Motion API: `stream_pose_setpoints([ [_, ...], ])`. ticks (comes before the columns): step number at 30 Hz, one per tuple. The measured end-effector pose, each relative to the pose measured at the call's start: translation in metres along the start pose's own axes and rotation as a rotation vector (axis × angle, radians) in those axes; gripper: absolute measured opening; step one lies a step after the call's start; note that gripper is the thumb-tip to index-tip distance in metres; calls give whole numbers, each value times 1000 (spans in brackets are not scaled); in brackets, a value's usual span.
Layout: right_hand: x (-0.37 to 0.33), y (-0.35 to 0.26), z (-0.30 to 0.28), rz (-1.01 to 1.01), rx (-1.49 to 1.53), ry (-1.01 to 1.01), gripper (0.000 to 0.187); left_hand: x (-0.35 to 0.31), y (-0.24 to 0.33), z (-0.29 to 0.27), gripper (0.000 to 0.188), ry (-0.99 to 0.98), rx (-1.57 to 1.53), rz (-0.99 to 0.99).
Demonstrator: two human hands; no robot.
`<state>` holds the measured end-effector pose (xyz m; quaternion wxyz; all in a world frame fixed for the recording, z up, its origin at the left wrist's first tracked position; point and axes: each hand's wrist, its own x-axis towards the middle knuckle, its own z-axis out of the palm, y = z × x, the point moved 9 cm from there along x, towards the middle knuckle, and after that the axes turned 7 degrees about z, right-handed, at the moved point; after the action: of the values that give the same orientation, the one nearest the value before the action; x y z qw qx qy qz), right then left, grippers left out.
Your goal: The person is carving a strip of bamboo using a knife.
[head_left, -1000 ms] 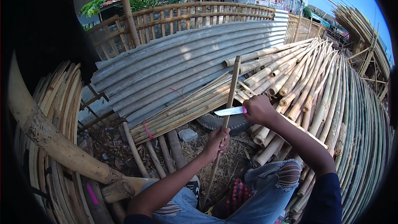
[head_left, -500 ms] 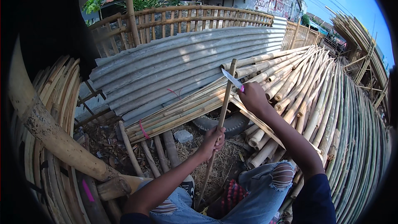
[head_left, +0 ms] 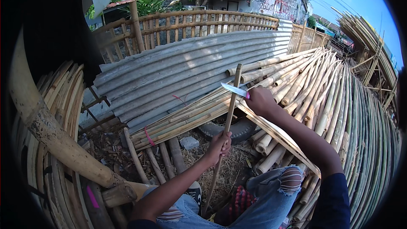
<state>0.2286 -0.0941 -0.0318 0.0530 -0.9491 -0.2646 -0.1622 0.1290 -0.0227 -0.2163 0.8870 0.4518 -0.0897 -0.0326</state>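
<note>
A long, narrow bamboo strip [head_left: 229, 116] stands tilted in front of me, its top leaning right and its lower end between my legs. My left hand [head_left: 219, 147] is closed around the strip below its middle. In my right hand [head_left: 262, 101] is a knife [head_left: 235, 90] with a pale blade and a pink handle, mostly covered by the fingers. The blade points left and crosses the strip a little below its top end.
Bamboo poles [head_left: 296, 85] fill the right side. Split bamboo strips [head_left: 186, 119] lie ahead by a tyre [head_left: 237, 129]. Corrugated metal sheets [head_left: 178, 65] lean along the bamboo fence [head_left: 203, 20]. A thick bamboo pole [head_left: 63, 144] slants close on my left.
My right hand has brought the knife lower along the strip, and its blade lies nearer to level. The left hand still grips the strip in about the same place.
</note>
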Motion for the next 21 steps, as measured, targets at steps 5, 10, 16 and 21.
stream_pose_setpoints([
  [5,-9,-23,22,-67,63,-3,28,-4,-1,-6,37,-85,-81,-46],
  [10,16,17,-3,180,195,189,26,1,-8,-4,40,-174,-202,-68],
  [16,-2,-23,23,-111,34,95,24,-1,-9,-5,41,-131,-153,-46],
  [21,5,-22,19,-135,54,161,24,-2,-5,-7,41,-173,-175,-65],
])
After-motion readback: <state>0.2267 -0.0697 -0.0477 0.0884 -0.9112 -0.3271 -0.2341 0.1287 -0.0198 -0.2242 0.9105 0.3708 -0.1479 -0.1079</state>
